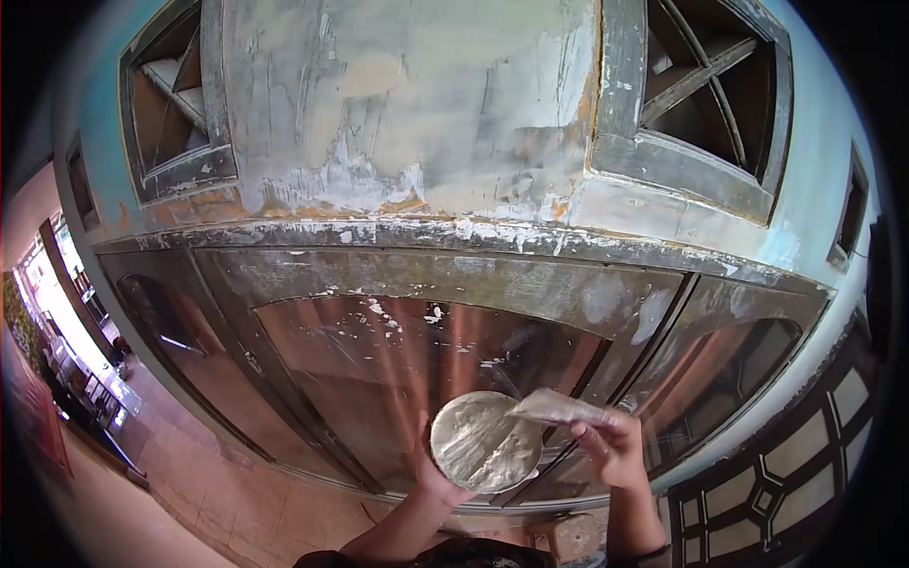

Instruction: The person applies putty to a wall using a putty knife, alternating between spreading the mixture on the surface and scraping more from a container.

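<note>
My left hand (pixel 437 481) is closed around the left side and underside of a round bowl (pixel 435 441), its fingers partly hidden behind it. Off-white putty (pixel 481 437) fills the bowl, ridged and smeared across its surface. In my right hand (pixel 617 451) is a flat putty knife (pixel 561 407) coated with pale putty. Its blade points left, and the tip overlaps the bowl's upper right rim in this view. Thumb and fingers grip the knife at its right end.
Ahead stands a wall panel (pixel 398 104) patched with pale filler. Below it run dark wooden frames with glass panes (pixel 379 350), spotted with white splashes. Openings with crossed bars (pixel 705 80) flank the panel. A stool-like object (pixel 576 538) is below; a patterned dark gate (pixel 805 483) stands right.
</note>
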`<state>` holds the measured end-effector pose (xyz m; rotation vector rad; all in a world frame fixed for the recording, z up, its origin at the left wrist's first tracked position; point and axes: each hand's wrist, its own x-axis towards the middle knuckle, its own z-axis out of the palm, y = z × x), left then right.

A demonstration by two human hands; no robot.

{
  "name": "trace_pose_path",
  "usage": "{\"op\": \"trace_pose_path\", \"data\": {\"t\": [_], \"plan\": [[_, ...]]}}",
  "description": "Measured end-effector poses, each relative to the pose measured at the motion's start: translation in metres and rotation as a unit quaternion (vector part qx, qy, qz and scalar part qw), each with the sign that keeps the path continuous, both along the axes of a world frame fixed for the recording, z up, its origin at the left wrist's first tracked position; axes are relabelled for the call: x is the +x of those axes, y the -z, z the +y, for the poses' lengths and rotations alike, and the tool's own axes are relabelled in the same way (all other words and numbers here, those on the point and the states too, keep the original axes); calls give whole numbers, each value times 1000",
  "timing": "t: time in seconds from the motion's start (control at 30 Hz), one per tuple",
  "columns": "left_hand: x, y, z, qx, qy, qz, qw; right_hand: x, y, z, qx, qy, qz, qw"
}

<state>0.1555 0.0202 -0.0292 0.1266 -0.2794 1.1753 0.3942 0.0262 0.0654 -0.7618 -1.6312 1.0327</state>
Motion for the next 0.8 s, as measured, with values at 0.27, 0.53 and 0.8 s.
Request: {"op": "trace_pose_path", "data": {"t": [0.27, 0.53, 0.8], "plan": [[10, 1, 4, 34, 25, -13, 999, -14, 6, 9, -233, -110, 437, 862], [12, 1, 6, 14, 41, 2, 999, -7, -60, -5, -31, -121, 410, 903], [9, 1, 11, 26, -116, 210, 971, -4, -166, 15, 311, 35, 213, 925]]}}
